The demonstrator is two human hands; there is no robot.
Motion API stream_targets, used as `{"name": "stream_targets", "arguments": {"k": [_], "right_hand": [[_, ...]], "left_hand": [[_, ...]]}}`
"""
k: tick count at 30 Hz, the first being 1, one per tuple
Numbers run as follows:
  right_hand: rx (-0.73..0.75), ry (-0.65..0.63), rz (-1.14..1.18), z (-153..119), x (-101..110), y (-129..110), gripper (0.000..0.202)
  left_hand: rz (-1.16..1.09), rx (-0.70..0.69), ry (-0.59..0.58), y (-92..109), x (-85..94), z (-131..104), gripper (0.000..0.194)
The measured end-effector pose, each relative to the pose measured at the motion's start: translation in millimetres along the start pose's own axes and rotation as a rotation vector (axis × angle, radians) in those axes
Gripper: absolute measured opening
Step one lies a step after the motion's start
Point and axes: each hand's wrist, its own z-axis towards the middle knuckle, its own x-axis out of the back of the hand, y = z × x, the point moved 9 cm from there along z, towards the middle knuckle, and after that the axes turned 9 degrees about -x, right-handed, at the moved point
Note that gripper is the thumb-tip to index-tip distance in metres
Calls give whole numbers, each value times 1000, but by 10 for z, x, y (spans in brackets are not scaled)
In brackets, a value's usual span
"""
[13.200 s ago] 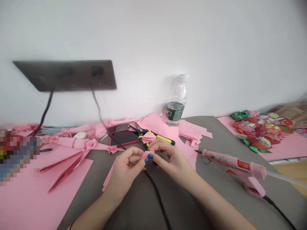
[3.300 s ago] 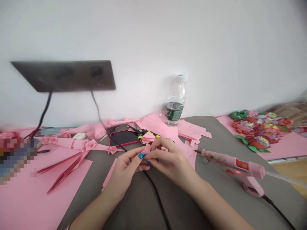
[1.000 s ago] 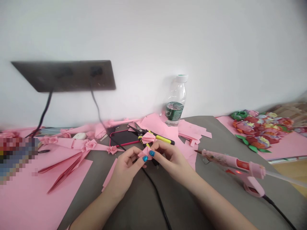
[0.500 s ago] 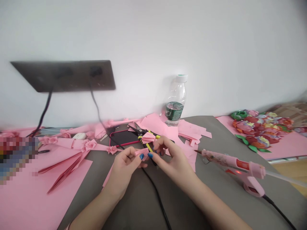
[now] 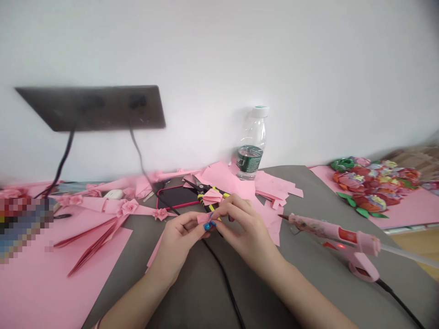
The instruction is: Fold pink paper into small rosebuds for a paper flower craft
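head-worn camera looks forward and down, close over the table

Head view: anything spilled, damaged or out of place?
Nothing looks spilled or damaged. A black cable crosses a corner of the phone, and folded pink paper lies atop the pliers, so that spot looks cluttered. Oddest is the pixelated patch at far left, obscuring what's there.

Right hand hides some pink paper!
Wall panel blurred, lower-right black cord cut off.
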Motion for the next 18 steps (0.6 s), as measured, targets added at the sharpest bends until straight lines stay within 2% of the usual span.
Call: {"name": "stream_targets", "arguments": {"k": [3,11,18], "right_hand": [[2,-1,8,-6,-7,-10,21],[-66,-20,154,11,-32,77,21],[-19,-59,180,7,-55,57,22]], "left_hand": [[17,9,8,3,6,-12,15],[29,30,-61,-9,-50,-11,20],[-9,37,-47,22,-70,-22,25]]}}
